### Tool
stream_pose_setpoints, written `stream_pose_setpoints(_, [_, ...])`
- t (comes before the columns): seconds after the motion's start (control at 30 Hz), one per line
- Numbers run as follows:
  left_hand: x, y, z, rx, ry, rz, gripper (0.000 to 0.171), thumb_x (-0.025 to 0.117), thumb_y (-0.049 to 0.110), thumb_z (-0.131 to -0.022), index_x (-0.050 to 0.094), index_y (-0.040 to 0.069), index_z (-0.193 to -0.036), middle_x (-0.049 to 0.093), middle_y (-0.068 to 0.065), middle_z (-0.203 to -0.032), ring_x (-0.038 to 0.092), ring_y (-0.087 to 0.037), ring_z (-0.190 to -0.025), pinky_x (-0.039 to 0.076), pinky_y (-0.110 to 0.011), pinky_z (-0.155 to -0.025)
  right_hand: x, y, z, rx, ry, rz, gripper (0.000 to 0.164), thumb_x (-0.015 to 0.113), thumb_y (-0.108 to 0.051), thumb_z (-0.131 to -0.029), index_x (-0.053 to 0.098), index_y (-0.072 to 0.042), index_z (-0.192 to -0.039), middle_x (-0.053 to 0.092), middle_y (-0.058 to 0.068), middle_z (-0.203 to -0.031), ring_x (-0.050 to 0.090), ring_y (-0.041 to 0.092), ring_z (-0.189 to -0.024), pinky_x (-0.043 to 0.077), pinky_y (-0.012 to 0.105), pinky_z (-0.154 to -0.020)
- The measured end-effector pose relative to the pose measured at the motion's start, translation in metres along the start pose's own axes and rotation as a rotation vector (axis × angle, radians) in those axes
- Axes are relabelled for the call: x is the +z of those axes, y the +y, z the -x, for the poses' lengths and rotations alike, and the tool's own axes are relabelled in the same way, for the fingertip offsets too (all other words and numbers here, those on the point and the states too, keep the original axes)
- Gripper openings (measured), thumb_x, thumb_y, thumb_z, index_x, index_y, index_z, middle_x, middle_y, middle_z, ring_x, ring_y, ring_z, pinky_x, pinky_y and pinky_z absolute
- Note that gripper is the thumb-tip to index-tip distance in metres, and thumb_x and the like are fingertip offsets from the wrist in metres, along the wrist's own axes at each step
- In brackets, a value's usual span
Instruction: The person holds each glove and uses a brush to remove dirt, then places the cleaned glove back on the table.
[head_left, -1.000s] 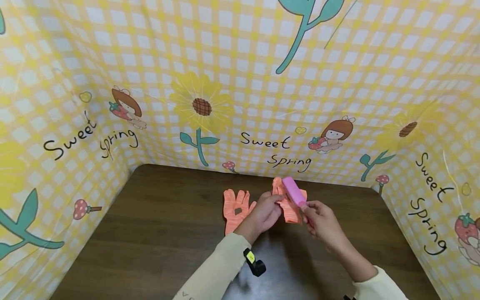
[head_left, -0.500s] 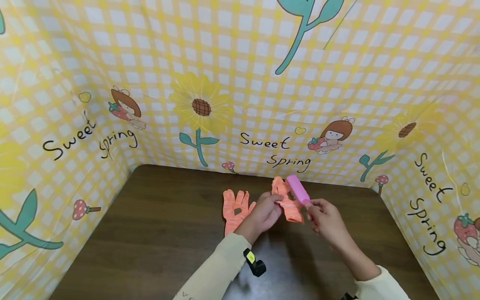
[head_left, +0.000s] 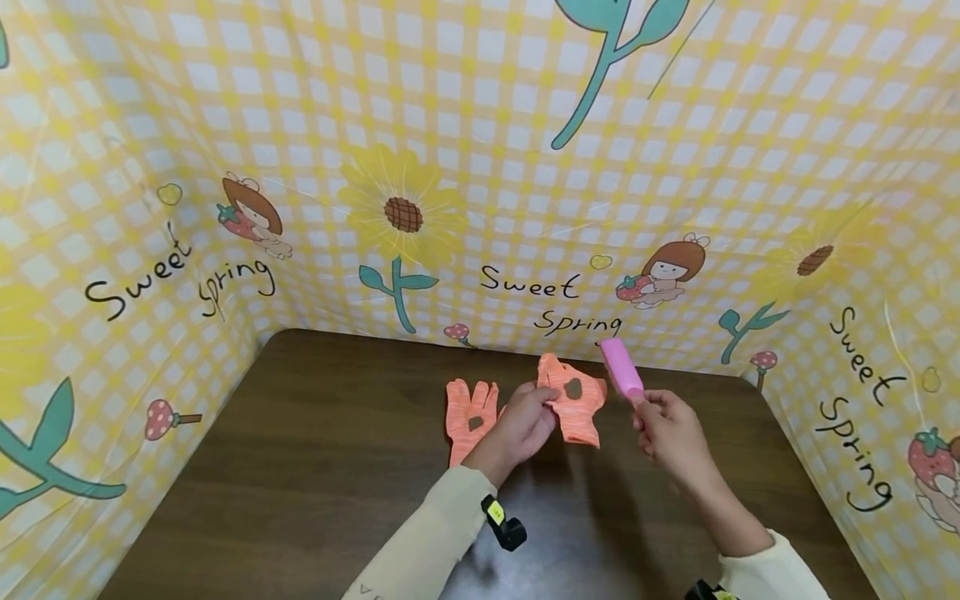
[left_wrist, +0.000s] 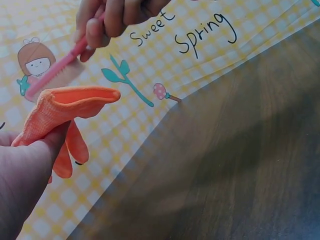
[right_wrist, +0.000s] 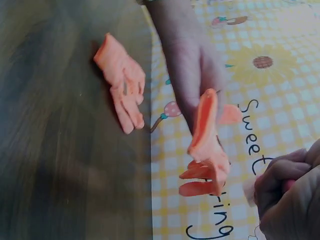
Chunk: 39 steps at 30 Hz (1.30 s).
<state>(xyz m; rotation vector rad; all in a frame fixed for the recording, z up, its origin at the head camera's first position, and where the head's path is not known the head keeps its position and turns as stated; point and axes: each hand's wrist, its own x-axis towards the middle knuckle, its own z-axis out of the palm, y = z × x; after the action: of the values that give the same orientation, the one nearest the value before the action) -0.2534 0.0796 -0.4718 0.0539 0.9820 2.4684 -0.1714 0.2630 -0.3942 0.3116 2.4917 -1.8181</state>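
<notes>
My left hand (head_left: 528, 423) pinches an orange knit glove (head_left: 583, 413) by its finger side and holds it up above the table. A grey-brown patch (head_left: 573, 389) shows on that glove. Its cuff opening faces the camera in the left wrist view. My right hand (head_left: 675, 433) grips the handle of a pink brush (head_left: 622, 368) just right of the glove, with a gap between them. Bristles line one side of the brush (left_wrist: 56, 72) in the left wrist view. A second orange glove (head_left: 467, 437) with a similar patch lies flat on the table, partly hidden by my left forearm.
The dark wooden table (head_left: 300, 467) is enclosed at the back and sides by a yellow-checked cloth (head_left: 510, 208) printed with flowers and lettering. A black strap with a small device (head_left: 504, 523) sits on the left sleeve.
The brush moves right, from over the glove to apart from it, uncovering the patch. My left hand and the held glove shift slightly left. The glove on the table stays put.
</notes>
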Motion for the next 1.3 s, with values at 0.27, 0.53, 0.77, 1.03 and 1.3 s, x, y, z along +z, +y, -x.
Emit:
stream_pose_setpoints(0.27, [0.007, 0.001, 0.002, -0.015, -0.044, -0.008, 0.06, 0.038, -0.007, -0.099, 0.018, -0.006, -0.155, 0.028, -0.018, -0.163, 0.023, -0.028, -0.154, 0.021, -0.047, -0.128, 0.015, 0.001, 0.003, 0.044, -0.149, -0.084, 0.035, 0.048, -0.024, -0.109, 0.044, 0.005, -0.128, 0.052, 0.001, -0.078, 0.036, 0.008, -0.049, 0.03, 0.02, -0.041])
stream_pose_setpoints(0.53, [0.008, 0.001, 0.002, -0.02, -0.015, -0.009, 0.058, 0.037, -0.008, -0.099, 0.018, -0.005, -0.154, 0.031, -0.018, -0.16, 0.026, -0.026, -0.151, 0.023, -0.046, -0.127, 0.019, 0.004, 0.003, 0.045, -0.076, -0.025, 0.033, 0.049, -0.023, -0.108, 0.047, 0.005, -0.126, 0.054, 0.0, -0.076, 0.039, 0.009, -0.049, 0.033, 0.022, -0.042])
stream_pose_setpoints(0.77, [0.007, 0.0, 0.003, -0.017, -0.045, 0.005, 0.055, 0.035, -0.008, -0.1, 0.025, -0.004, -0.153, 0.035, -0.018, -0.161, 0.03, -0.029, -0.153, 0.026, -0.047, -0.126, 0.014, 0.004, 0.001, 0.055, -0.052, -0.024, 0.034, 0.049, -0.023, -0.109, 0.047, 0.005, -0.127, 0.053, 0.0, -0.076, 0.038, 0.008, -0.049, 0.032, 0.021, -0.042])
stream_pose_setpoints(1.03, [0.007, -0.001, 0.004, -0.034, -0.046, -0.003, 0.054, 0.036, -0.007, -0.1, 0.028, -0.002, -0.153, 0.039, -0.018, -0.158, 0.035, -0.03, -0.15, 0.027, -0.05, -0.125, 0.005, 0.004, 0.001, 0.047, -0.05, -0.013, 0.039, 0.048, -0.025, -0.109, 0.042, 0.007, -0.13, 0.053, -0.002, -0.075, 0.039, 0.006, -0.05, 0.033, 0.021, -0.042])
stream_pose_setpoints(1.3, [0.006, 0.001, 0.003, -0.023, -0.031, -0.021, 0.05, 0.037, -0.006, -0.1, 0.029, -0.004, -0.149, 0.042, -0.017, -0.152, 0.038, -0.028, -0.146, 0.03, -0.048, -0.124, -0.001, 0.002, -0.001, 0.024, 0.001, -0.003, 0.038, 0.044, -0.024, -0.11, 0.041, 0.006, -0.133, 0.054, -0.003, -0.075, 0.041, 0.006, -0.051, 0.035, 0.021, -0.043])
